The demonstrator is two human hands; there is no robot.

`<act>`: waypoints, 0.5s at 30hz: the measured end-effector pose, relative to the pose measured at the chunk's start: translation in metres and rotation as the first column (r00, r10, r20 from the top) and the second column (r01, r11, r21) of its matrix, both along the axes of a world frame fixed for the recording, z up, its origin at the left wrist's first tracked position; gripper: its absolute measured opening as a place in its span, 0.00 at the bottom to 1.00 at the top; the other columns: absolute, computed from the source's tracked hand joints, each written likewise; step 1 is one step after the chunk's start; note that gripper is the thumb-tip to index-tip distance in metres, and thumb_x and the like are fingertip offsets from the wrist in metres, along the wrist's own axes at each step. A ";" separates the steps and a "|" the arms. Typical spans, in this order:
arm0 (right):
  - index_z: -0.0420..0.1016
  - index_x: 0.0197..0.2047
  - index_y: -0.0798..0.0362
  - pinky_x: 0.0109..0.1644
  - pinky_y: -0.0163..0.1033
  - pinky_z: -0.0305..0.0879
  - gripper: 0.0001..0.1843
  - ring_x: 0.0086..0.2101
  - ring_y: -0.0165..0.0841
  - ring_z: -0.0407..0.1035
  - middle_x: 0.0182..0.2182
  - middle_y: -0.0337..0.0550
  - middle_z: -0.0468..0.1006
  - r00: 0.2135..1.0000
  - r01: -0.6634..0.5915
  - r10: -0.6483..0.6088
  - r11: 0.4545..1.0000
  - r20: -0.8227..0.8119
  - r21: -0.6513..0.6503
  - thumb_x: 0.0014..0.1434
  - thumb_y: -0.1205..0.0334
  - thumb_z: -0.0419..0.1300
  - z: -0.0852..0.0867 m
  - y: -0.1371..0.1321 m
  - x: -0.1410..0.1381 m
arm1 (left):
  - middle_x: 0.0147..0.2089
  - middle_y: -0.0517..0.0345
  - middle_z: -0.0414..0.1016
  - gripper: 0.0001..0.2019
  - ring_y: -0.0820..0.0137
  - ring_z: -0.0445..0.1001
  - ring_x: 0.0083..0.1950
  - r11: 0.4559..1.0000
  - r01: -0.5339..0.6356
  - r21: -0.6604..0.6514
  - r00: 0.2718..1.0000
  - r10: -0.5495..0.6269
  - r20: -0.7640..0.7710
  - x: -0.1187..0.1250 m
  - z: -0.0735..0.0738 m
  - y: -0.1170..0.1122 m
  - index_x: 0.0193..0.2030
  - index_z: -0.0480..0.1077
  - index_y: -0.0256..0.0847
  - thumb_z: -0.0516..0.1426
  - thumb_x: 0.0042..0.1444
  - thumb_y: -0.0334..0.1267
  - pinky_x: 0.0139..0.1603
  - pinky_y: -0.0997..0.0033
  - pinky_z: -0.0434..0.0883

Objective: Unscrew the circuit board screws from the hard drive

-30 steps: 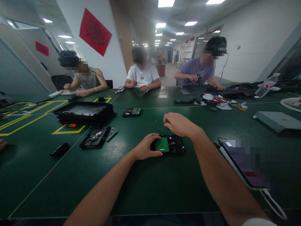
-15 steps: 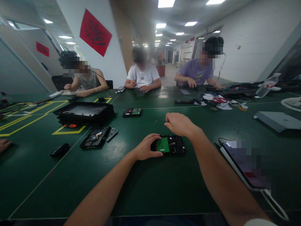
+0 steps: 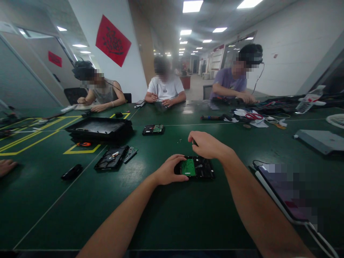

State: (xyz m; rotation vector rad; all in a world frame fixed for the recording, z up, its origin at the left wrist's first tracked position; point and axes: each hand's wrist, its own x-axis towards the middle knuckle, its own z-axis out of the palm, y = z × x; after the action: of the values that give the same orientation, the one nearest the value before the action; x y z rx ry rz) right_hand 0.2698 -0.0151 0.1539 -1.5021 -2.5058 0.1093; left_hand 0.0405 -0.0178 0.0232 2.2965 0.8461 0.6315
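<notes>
My left hand (image 3: 172, 170) is closed around the left end of a hard drive (image 3: 205, 168), thumb on the near edge and fingers on the far one. The drive lies flat with its green circuit board (image 3: 188, 167) facing up. Just beyond the drive's right half, my right hand (image 3: 205, 144) is raised with its fingers curled together. Something small and dark shows under those fingers, too hidden to name. Several tiny pale bits (image 3: 179, 141), perhaps screws, lie left of my right hand.
Another hard drive (image 3: 153, 129) lies farther back. To the left are an opened drive (image 3: 111, 158), a loose circuit board (image 3: 130, 154), black trays (image 3: 100, 126) and a black object (image 3: 71, 172). A phone (image 3: 282, 191) lies at right. Co-workers sit across the table; another person's hand (image 3: 7, 167) rests far left.
My right hand has shifted slightly and its fingers look a little looser. The left hand keeps its grip on the drive. The whole view has moved slightly; the co-worker at right leans differently.
</notes>
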 end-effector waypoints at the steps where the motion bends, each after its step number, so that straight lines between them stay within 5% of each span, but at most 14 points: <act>1: 0.71 0.47 0.52 0.49 0.42 0.66 0.10 0.46 0.41 0.75 0.47 0.50 0.79 1.000 0.006 -0.006 1.000 0.002 -0.003 0.61 0.69 0.58 0.000 0.000 0.000 | 0.69 0.45 0.64 0.41 0.51 0.64 0.71 1.000 0.001 0.000 1.000 -0.001 0.005 0.000 0.000 0.000 0.67 0.66 0.46 0.71 0.49 0.55 0.73 0.47 0.63; 5: 0.72 0.46 0.53 0.47 0.44 0.66 0.09 0.45 0.45 0.75 0.44 0.52 0.80 0.997 0.079 -0.079 0.997 0.023 0.006 0.63 0.61 0.61 0.001 0.001 0.001 | 0.69 0.45 0.65 0.41 0.51 0.64 0.71 1.000 -0.004 0.001 1.000 0.004 0.013 0.000 -0.001 0.001 0.67 0.66 0.45 0.72 0.48 0.55 0.73 0.48 0.63; 11: 0.71 0.47 0.53 0.47 0.41 0.65 0.10 0.44 0.41 0.74 0.46 0.51 0.79 0.999 -0.021 0.021 1.000 -0.034 -0.019 0.61 0.69 0.58 0.002 0.001 0.002 | 0.70 0.46 0.64 0.42 0.50 0.64 0.71 1.000 -0.008 -0.012 1.000 0.009 0.007 -0.001 -0.004 0.002 0.68 0.66 0.47 0.72 0.48 0.56 0.73 0.47 0.63; 15: 0.70 0.47 0.52 0.45 0.43 0.64 0.10 0.42 0.44 0.75 0.42 0.51 0.80 0.997 0.071 -0.071 0.997 -0.031 -0.008 0.64 0.59 0.62 0.003 0.002 0.003 | 0.70 0.45 0.64 0.42 0.50 0.64 0.71 1.000 -0.008 -0.009 1.000 0.008 0.010 -0.001 -0.003 0.002 0.67 0.66 0.46 0.72 0.48 0.56 0.73 0.47 0.63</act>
State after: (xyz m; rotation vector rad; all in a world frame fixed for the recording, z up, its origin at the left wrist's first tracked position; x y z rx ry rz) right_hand 0.2732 -0.0130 0.1564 -1.5772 -2.4275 0.1290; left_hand 0.0394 -0.0155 0.0197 2.2815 0.8519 0.6409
